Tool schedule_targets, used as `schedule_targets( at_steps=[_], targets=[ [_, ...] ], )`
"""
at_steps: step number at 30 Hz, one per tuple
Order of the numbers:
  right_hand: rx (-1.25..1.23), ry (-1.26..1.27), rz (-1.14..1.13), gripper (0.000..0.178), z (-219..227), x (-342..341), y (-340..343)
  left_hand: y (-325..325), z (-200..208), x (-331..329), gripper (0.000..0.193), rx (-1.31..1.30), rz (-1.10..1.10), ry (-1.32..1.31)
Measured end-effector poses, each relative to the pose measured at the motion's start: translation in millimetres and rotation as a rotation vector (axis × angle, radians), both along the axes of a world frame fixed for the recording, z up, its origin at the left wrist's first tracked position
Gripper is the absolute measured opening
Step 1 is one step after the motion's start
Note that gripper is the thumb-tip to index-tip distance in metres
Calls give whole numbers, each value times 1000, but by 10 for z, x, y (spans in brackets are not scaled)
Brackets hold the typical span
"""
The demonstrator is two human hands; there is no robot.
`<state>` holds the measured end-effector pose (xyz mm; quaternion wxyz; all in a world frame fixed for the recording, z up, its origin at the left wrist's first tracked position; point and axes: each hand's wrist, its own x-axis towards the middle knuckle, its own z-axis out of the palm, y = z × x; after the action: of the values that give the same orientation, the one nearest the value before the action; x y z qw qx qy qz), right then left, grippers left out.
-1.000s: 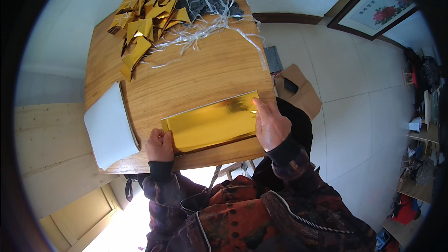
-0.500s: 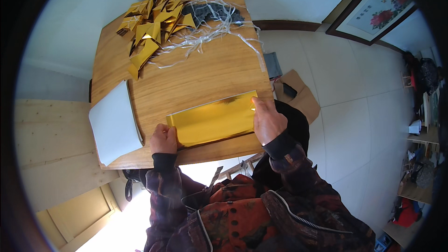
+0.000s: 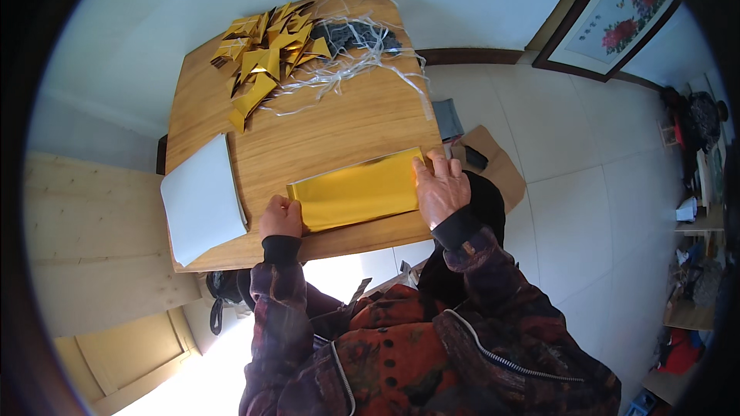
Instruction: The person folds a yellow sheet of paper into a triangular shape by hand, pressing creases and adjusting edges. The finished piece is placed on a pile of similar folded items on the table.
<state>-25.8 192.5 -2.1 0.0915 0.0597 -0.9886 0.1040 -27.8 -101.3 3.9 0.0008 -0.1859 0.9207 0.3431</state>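
Observation:
A shiny gold foil paper sheet [image 3: 358,189], folded into a long strip, lies near the table's front edge. At its left end my left hand [image 3: 280,217] is closed, pinching the corner between thumb and bent fingers. My right hand [image 3: 443,189] rests at the right end, back upward; its fingers are apart, and the thumb touches the foil's edge. Left of the strip is a stack of white-backed sheets [image 3: 202,200]. Toward the far left of the table sits a heap of folded gold paper pieces [image 3: 266,54].
Clear plastic strands [image 3: 362,50] tangle over a dark grey crumpled item [image 3: 335,37] at the back. The wooden table [image 3: 308,139] bears everything. On the tiled floor to the right lies brown cardboard [image 3: 497,162]. Shelves [image 3: 697,262] with clutter line the far right.
My right hand has loosened from a pinch, its fingers now spread at the strip's right end. The left hand keeps its hold. The whole view has shifted slightly.

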Motion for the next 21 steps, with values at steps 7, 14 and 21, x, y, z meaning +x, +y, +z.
schedule_targets(
  at_steps=[7, 14, 21],
  targets=[
    [-37, 104, 43, 38, -142, 2, 52, -69, -216, -23, 21, -31, 27, 22],
    [-76, 79, 65, 52, -138, 4, 91, -45, -286, -16, 18, -206, 35, 113],
    [-117, 91, 80, 56, -160, -2, 103, 55, 39, 13, 26, -173, 80, -100]
  ],
)
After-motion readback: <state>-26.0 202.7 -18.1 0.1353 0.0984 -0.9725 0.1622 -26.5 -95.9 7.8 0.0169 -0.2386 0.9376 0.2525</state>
